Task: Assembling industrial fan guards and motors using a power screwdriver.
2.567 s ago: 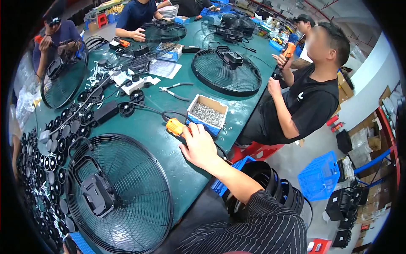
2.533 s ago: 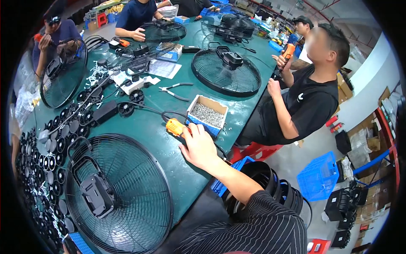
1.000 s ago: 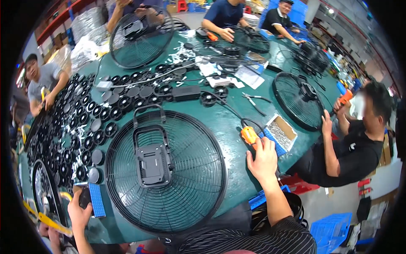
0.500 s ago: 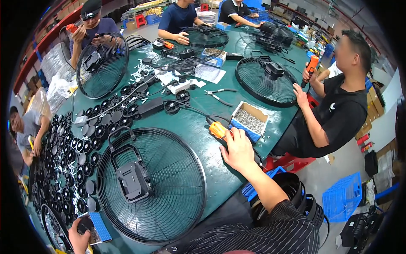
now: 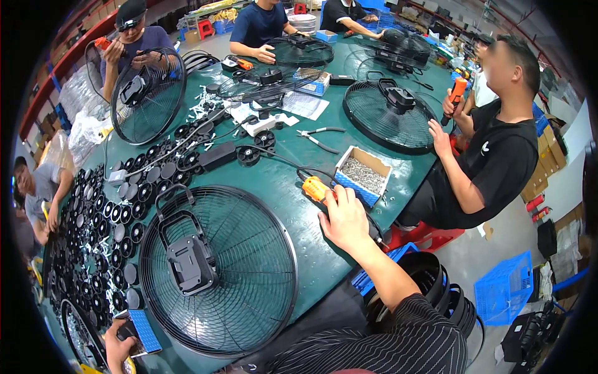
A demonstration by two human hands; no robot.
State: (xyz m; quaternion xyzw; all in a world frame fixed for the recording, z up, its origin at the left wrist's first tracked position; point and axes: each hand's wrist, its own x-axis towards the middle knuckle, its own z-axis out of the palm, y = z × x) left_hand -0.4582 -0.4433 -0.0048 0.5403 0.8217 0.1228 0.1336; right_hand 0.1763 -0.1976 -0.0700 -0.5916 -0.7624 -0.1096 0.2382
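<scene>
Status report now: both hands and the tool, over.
Right hand grips orange power screwdriver on green table. Left hand holds blue-cased phone. Fan grille between them.

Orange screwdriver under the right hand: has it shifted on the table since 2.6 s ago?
No. The orange screwdriver lies under the right hand, just left of the cardboard screw box, as before. Only the head camera swung; the picture shifted, not the tool.

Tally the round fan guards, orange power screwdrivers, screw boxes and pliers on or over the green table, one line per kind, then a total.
Fan guards: 6, the nearest one before the right hand
Orange screwdrivers: 4, one under that hand
Screw boxes: 1
Pliers: 1
Total: 12
</scene>
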